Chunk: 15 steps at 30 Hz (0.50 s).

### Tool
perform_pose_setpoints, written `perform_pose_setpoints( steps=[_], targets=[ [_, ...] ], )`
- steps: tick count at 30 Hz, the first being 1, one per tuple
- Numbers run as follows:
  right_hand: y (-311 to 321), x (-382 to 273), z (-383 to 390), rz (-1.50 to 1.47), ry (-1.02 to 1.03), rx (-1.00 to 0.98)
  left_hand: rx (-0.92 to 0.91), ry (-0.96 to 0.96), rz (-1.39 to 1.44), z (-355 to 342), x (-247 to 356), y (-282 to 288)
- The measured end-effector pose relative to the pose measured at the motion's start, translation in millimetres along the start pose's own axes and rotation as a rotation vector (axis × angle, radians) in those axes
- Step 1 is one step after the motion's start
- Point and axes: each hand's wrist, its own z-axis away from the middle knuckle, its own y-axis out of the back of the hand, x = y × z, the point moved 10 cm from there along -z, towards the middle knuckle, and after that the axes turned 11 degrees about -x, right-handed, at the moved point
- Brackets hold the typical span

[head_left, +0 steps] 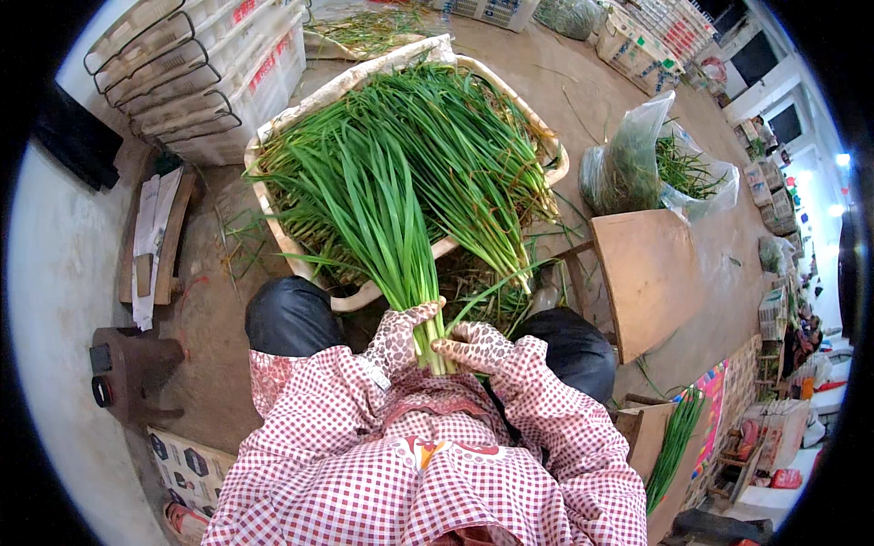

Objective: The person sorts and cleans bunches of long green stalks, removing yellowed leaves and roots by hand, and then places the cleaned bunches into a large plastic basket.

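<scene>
between two knees in shiny black coverings (291, 317) and across the near rim of a big cream-coloured plastic tub with rounded corners (360, 298), a fanned bunch of long flat green leaves with pale stem ends (407, 250). gripped low down by the left hand, in a pale glove with brown spots (399, 337), closed around the stems. touched from the other side by the right hand, in a matching spotted glove (478, 347), with fingers bent inward and fingertips against the pale stems; cannot tell whether pinched tight on anything. just above that right hand, one narrow green blade (492, 293), slanting up to the right. under the spread tips of the bunch, a deep heap of similar green leaves with some browned ends (464, 155), filling the tub. around both forearms, loose sleeves of red-and-white checked cloth (314, 391). off to the right, a clear plastic bag of thin green leaves (624, 173) and, nearer, a flat brown rectangular board (648, 273). at lower right, a bundle of slim green stalks (675, 446), lying apart. over to the left, a dark brown stool (146, 369); beyond, a stack of white plastic crates with black wire handles (214, 91)
</scene>
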Motion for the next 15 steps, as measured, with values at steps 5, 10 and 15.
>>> perform_pose_setpoints(
  steps=[5,10,15],
  targets=[
    [6.9,9.8,-2.8,-0.661,-0.064,0.212,0.136,-0.073,0.000,5.3,19.6,2.6],
    [9.7,4.5,-14.0,0.590,-0.051,0.083,0.171,-0.419,0.062,14.6,101.7,10.7],
    [27.4,51.5,14.3,0.752,-0.541,-0.243,0.049,-0.306,-0.215,23.9,130.9,7.5]
  ],
)
